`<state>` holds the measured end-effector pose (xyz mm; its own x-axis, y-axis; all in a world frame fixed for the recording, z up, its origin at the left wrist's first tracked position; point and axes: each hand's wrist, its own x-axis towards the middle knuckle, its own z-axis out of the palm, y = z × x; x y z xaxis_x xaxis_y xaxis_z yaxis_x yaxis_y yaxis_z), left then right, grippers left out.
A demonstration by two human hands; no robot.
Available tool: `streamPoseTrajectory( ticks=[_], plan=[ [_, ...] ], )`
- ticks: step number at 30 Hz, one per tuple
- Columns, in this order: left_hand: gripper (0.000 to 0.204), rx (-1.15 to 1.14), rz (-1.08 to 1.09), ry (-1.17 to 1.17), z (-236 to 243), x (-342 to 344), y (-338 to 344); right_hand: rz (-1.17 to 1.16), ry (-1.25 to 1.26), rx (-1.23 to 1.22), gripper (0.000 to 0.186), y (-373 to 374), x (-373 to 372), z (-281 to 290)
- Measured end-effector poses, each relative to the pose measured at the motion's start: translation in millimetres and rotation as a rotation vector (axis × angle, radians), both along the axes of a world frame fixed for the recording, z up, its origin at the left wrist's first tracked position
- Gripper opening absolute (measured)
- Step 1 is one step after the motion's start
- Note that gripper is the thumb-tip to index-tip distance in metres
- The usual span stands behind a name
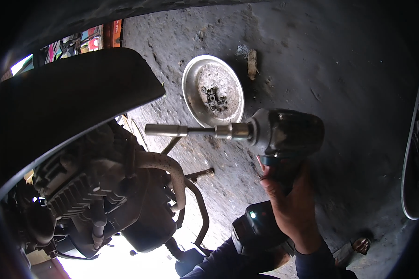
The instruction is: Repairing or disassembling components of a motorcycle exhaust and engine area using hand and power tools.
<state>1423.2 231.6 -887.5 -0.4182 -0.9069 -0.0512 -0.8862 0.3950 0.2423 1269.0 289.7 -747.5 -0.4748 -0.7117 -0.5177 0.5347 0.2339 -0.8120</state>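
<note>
My right hand is closed round the grip of a dark cordless impact driver. A long socket on an extension points left from its nose, toward a motorcycle engine but apart from it. Below the grip, the battery pack shows a small lit light. My left forearm comes in from the lower edge, and my left hand is mostly hidden behind the battery, its fingers out of sight. Beyond the driver, a round metal dish on the floor holds several small dark nuts or bolts.
A dark fender hangs over the engine at left, with a curved exhaust pipe and a bent metal bar beside it. A wood piece lies on the rough floor. A metal-rimmed object stands at right. Toes show at lower right.
</note>
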Motion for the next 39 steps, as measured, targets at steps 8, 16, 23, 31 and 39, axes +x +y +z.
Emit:
streamPoseTrajectory(
  ticks=[8,16,23,31,39],
  plan=[
    [0.069,-0.022,0.027,0.031,-5.1,-4.3,16.8,-0.113,0.050,-0.028,0.056,34.6,2.9,-0.4],
    [0.069,-0.041,0.055,0.092,3.8,-16.2,34.2,0.026,0.286,-0.081,0.053,22.1,24.2,4.9],
    [0.067,0.005,0.019,0.269,26.6,-40.8,44.2,-0.147,-0.057,-0.307,0.036,28.5,15.3,12.2],
    [0.065,-0.049,0.038,0.272,27.5,-40.3,40.4,-0.074,0.079,-0.251,0.036,10.4,34.2,-4.7],
    [0.062,-0.084,0.061,0.243,21.4,-39.0,37.0,0.028,0.006,-0.281,0.035,8.9,46.4,-1.2]
  ],
)
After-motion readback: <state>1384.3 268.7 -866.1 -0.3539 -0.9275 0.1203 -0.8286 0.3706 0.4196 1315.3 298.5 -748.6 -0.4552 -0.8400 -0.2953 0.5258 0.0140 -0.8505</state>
